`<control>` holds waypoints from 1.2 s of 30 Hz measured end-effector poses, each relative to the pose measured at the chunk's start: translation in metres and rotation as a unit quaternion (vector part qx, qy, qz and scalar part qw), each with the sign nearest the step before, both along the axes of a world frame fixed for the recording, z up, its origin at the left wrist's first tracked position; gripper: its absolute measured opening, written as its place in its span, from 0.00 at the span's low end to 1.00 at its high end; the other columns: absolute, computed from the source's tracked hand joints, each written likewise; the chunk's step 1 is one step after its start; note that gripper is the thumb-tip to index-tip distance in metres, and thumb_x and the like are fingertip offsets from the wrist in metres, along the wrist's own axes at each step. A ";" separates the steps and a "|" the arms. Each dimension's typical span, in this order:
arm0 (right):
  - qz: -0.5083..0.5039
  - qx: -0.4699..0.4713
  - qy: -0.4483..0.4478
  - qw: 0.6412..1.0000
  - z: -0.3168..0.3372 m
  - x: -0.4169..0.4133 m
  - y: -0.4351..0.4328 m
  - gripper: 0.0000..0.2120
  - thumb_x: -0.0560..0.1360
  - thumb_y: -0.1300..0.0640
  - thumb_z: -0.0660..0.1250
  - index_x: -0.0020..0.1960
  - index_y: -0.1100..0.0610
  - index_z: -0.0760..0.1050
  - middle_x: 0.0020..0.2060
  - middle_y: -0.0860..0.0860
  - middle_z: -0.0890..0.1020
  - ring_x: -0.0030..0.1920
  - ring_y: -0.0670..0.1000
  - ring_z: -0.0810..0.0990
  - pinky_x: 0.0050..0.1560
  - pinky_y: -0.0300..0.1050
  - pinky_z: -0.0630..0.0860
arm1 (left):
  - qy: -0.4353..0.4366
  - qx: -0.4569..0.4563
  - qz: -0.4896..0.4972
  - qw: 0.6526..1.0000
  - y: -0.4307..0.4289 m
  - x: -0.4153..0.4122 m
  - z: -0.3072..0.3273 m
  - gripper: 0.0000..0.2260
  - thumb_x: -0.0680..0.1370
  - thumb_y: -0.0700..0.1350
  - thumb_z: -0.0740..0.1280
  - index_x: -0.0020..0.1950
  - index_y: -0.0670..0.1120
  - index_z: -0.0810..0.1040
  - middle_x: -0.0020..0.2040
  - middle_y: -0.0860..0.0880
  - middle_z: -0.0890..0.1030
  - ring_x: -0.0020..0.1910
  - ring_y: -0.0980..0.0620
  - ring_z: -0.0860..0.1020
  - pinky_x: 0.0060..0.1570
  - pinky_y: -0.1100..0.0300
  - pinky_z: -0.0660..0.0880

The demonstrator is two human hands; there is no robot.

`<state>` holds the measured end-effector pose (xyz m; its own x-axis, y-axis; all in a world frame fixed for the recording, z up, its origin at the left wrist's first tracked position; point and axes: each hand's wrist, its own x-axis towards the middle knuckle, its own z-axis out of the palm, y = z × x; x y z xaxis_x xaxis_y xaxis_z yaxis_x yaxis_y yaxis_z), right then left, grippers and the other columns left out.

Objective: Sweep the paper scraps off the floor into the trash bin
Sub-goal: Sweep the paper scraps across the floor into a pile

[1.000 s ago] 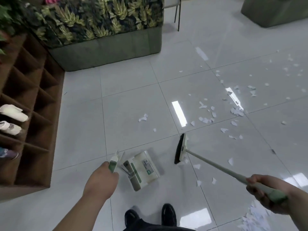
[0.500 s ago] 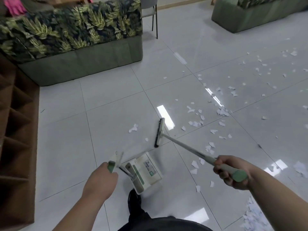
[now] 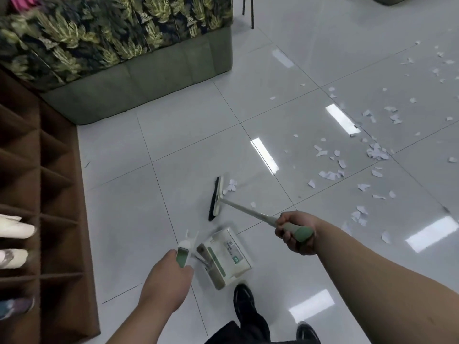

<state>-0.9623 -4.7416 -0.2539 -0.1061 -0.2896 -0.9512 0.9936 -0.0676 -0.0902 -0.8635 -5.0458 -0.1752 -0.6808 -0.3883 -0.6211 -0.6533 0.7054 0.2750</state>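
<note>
My right hand (image 3: 295, 232) grips the green end of a broom handle; the broom head (image 3: 215, 198), black bristles on a pale bar, rests on the floor ahead of me. A small cluster of scraps (image 3: 230, 186) lies against its right side. My left hand (image 3: 165, 281) holds the green grip of a long-handled dustpan, and the white pan (image 3: 227, 256) sits on the tiles just in front of my feet. White paper scraps (image 3: 357, 167) are scattered over the glossy tiles to the right. No trash bin is in view.
A green sofa with leaf-print cushions (image 3: 139, 78) stands at the back left. A brown wooden cubby shelf (image 3: 37, 194) with shoes in it lines the left edge. Dark chair legs (image 3: 250, 11) show at the top. My black shoes (image 3: 244, 301) are at the bottom.
The broom head has swung left past a small cluster of scraps that now lies on its right side. My right hand has drawn in nearer the dustpan. The view has shifted left and down.
</note>
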 end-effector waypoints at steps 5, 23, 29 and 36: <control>-0.039 0.023 -0.031 0.998 0.013 0.007 0.036 0.06 0.74 0.56 0.64 0.42 0.58 0.71 0.22 0.51 0.76 0.17 0.48 0.72 0.16 0.34 0.68 | 0.001 -0.005 -0.054 0.999 -0.005 -0.031 -0.004 0.04 0.79 0.44 0.61 0.45 0.48 0.73 0.39 0.48 0.78 0.33 0.48 0.74 0.32 0.58 0.67; -0.255 0.152 -0.034 0.954 0.068 0.144 0.264 0.06 0.70 0.60 0.66 0.41 0.61 0.71 0.26 0.52 0.75 0.17 0.49 0.71 0.16 0.36 0.69 | 0.064 0.008 -0.269 0.961 0.144 -0.121 0.009 0.04 0.78 0.43 0.62 0.43 0.47 0.70 0.39 0.48 0.77 0.35 0.48 0.74 0.32 0.57 0.65; -0.266 0.160 0.017 0.950 0.081 0.122 0.309 0.09 0.69 0.61 0.66 0.47 0.59 0.69 0.30 0.53 0.75 0.18 0.49 0.70 0.17 0.35 0.66 | 0.064 -0.003 -0.291 0.955 0.206 -0.148 0.012 0.02 0.77 0.43 0.61 0.45 0.45 0.72 0.39 0.47 0.78 0.36 0.46 0.75 0.34 0.57 0.67; -0.236 0.102 0.069 0.964 0.065 0.047 0.322 0.08 0.70 0.60 0.64 0.48 0.56 0.70 0.30 0.50 0.75 0.19 0.47 0.71 0.20 0.33 0.62 | 0.056 -0.013 -0.287 0.956 0.250 -0.165 0.019 0.02 0.76 0.43 0.62 0.45 0.47 0.74 0.39 0.46 0.80 0.39 0.45 0.79 0.36 0.56 0.70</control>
<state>-0.9158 -4.4199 -0.1891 -0.3092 0.0125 -0.9509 0.8345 -0.4760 -0.2776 -1.0281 -4.7954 -0.1564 -0.8481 0.0540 -0.5271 -0.1247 0.9465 0.2975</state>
